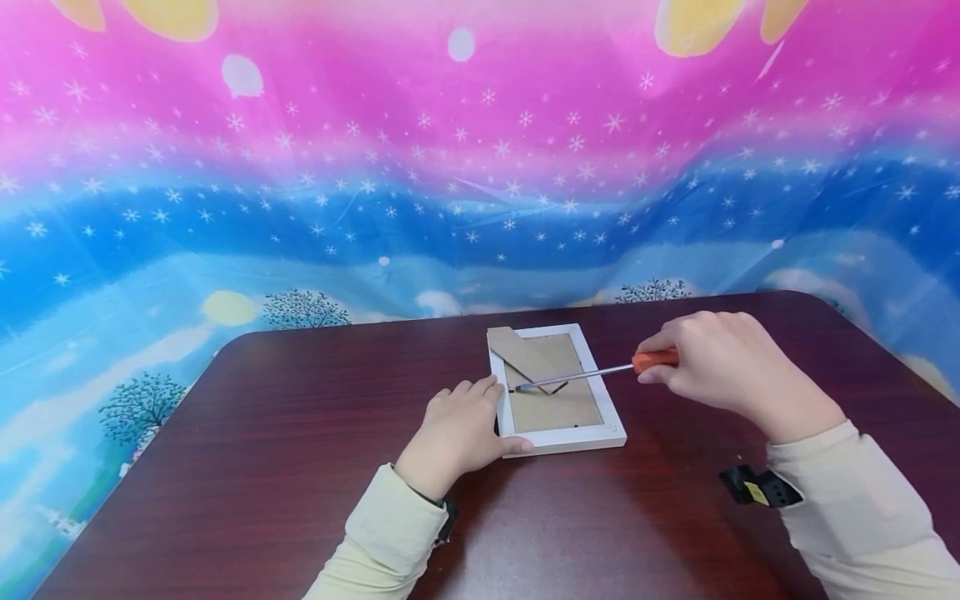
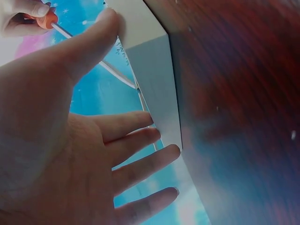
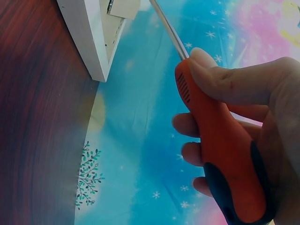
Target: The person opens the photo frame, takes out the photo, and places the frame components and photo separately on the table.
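Metal-shafted screwdriver (image 3: 215,129) across rectangular frame (image 1: 562,437)

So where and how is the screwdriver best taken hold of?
Likely by its thick, contoured orange handle, from the person's right: the handle is on that side, while the slim metal shaft reaches across the frame. The right hand holds it there.

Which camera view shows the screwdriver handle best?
The right wrist view: it shows the orange and black screwdriver handle close up and nearly whole. In the head view, the right hand hides all but its orange front end; the left wrist view shows just a small orange part, upper left.
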`<state>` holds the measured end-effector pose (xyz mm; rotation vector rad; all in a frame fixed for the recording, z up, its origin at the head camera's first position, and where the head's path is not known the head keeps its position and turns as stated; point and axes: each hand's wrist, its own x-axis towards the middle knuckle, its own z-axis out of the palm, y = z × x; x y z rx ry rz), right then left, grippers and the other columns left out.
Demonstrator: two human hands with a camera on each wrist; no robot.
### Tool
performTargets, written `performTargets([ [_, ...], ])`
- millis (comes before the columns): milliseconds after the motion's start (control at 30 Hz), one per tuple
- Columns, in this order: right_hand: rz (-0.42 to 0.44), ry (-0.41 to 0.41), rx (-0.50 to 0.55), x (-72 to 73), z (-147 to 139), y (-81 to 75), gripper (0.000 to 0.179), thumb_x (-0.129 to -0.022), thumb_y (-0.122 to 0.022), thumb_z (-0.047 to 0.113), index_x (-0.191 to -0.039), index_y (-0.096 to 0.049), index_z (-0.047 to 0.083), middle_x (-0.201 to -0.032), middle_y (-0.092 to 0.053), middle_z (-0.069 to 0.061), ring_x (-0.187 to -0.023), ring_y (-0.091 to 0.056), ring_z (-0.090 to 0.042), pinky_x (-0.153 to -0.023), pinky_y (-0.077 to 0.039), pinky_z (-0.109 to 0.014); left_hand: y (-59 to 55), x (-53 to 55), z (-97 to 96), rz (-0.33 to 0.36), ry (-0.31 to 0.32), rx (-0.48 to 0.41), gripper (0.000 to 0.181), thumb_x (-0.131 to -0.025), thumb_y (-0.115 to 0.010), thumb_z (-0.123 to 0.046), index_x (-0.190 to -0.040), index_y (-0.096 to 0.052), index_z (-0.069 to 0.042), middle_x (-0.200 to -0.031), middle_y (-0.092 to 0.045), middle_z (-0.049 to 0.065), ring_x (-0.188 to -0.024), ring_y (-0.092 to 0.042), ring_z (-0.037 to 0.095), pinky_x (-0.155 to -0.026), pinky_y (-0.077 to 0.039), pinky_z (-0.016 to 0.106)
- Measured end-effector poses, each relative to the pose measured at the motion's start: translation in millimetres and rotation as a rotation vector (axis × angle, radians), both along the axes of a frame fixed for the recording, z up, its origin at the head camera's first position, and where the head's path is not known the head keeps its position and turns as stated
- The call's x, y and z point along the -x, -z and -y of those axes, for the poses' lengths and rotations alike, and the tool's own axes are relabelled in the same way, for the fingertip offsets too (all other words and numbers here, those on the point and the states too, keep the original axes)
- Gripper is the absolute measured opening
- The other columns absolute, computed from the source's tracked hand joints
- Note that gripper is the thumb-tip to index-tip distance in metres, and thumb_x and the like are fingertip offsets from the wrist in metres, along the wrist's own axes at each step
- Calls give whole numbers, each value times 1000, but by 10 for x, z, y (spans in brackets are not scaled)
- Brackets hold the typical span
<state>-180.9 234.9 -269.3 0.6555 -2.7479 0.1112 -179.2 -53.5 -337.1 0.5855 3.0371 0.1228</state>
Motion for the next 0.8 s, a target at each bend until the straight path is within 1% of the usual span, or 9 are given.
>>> performTargets([
  [233,14,-3,5,4,-17,8,13,-78,-85,30,-89,-81,27,-76,-70,14,-57,-55,-3,-47,-39,-30,5,6,3,3,3,-7,87,-82,-67,-67,-146,-50,-10,-151,-46,3,-133,-46,25,-107,-38,47],
  [600,41,-13,6,20,-22,26,15,-77,-85,28,-91,-81,25,-76,-69,14,-59,-52,-5,-50,-40,-31,14,-2,-2,-7,10,-11,85,-82,-67,-65,-145,-51,-9,-151,-46,4,-132,-47,25,-107,-38,46],
  [800,43,-17,5,3,0,19,12,-77,-84,27,-89,-80,26,-75,-68,15,-57,-49,-5,-50,-40,-31,17,-11,-3,17,18,-35,84,-84,-68,-62,-146,-50,-8,-152,-44,6,-134,-46,26,-107,-38,46],
])
